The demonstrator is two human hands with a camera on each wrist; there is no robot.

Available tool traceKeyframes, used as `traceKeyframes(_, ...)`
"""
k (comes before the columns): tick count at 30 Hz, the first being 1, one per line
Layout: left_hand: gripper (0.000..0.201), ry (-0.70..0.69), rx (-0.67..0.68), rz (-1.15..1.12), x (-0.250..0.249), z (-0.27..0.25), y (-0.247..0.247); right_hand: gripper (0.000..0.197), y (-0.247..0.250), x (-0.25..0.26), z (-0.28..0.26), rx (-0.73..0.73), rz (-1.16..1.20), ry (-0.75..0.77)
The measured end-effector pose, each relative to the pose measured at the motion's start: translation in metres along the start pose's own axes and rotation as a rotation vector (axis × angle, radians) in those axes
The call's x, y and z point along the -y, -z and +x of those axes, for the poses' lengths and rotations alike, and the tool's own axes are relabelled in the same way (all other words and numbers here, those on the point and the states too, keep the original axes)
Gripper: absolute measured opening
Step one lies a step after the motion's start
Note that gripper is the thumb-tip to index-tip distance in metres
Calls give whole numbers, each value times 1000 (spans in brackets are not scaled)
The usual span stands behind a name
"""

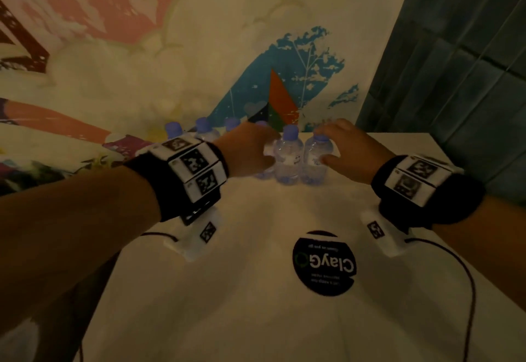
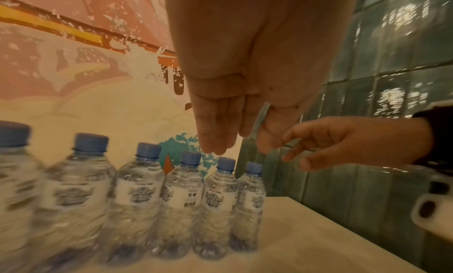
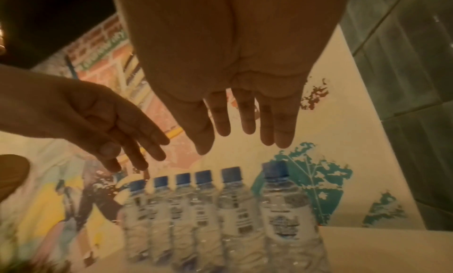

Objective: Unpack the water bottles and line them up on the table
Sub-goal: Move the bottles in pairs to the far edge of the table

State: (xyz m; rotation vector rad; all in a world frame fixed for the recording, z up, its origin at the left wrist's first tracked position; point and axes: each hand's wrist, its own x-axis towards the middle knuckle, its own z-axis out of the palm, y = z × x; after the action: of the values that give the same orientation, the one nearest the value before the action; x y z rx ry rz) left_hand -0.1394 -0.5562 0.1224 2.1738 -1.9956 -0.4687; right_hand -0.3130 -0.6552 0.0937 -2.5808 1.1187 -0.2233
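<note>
Fingers, left hand: straight and held together, pointing down, tips just above the caps of the water bottles; nothing held. In the head view the left hand covers part of the row and whether it touches a bottle there cannot be told.

Fingers, right hand: spread and relaxed, hanging above the caps, nothing grasped. In the head view the right hand sits at the right end of the row, fingers arched over the end bottle, thumb beside its label; contact with the bottle cannot be told.

Water bottles: six counted in the left wrist view, clear plastic, blue caps, white labels, all upright, standing side by side in one row near the far edge of the desk, just in front of a painted wall. Neighbouring bottles touch or nearly touch.

Arms: both forearms reach forward over the desk, palms down, each wrist wearing a black band with white marker blocks.

Other: round black sticker on the desk, near side. Green tiled wall to the right.
</note>
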Motion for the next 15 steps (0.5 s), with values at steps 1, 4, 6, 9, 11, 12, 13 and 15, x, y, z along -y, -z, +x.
traceKeyframes(1,39,0,38,-16,4,-22,2,49,0,11,-14,11,-1,32)
traceKeyframes(4,35,-35,156,-85,25,-89,4,40,-2,55,-60,110,-16,143)
traceKeyframes(6,33,-59,257,-93,42,-131,3,37,-6,89,-92,208,-28,215)
traceKeyframes(9,36,-106,417,-41,66,-187,-6,37,-12,144,-136,437,-72,306)
traceKeyframes(11,36,-130,480,48,84,-219,-22,41,-19,179,-163,589,-112,386)
traceKeyframes(12,37,-135,503,97,91,-232,-31,44,-22,196,-176,658,-125,426)
traceKeyframes(13,38,-134,531,140,98,-243,-41,46,-27,211,-187,721,-135,461)
traceKeyframes(15,38,-188,573,154,104,-262,-56,48,-38,235,-206,803,-133,524)
